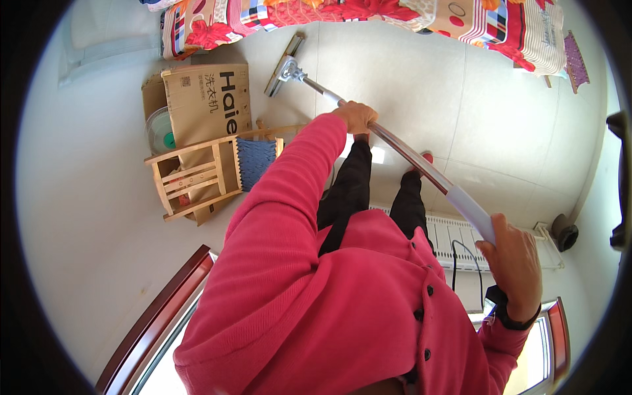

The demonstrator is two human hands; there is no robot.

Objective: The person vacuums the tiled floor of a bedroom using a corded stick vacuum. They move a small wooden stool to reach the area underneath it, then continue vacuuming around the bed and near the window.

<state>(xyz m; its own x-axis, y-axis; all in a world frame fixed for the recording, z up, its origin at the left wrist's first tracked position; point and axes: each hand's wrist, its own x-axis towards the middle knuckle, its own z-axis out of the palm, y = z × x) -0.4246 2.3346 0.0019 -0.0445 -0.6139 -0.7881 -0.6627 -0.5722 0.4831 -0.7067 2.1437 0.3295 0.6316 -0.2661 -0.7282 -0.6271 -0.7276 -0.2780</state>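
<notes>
A mop with a metal pole (412, 157) runs slantwise across the view. My left hand (356, 117) is closed around the pole, partway down towards the mop head. At the upper end, my right hand (516, 259) grips the grey plastic handle (469, 211); a dark watch is on that wrist. The flat mop head (285, 66), with a grey plastic joint, rests on the pale tiled floor, between a cardboard box and a bed with a patterned cover. Its underside is hidden.
A Haier cardboard box (210, 98), a fan (162, 133) and a wooden chair with a blue woven seat (254, 163) stand by the left wall. The bed's patterned cover (365, 11) hangs ahead. A white radiator (452, 239) lies behind my feet, with a purple woven stool (576, 61) far right.
</notes>
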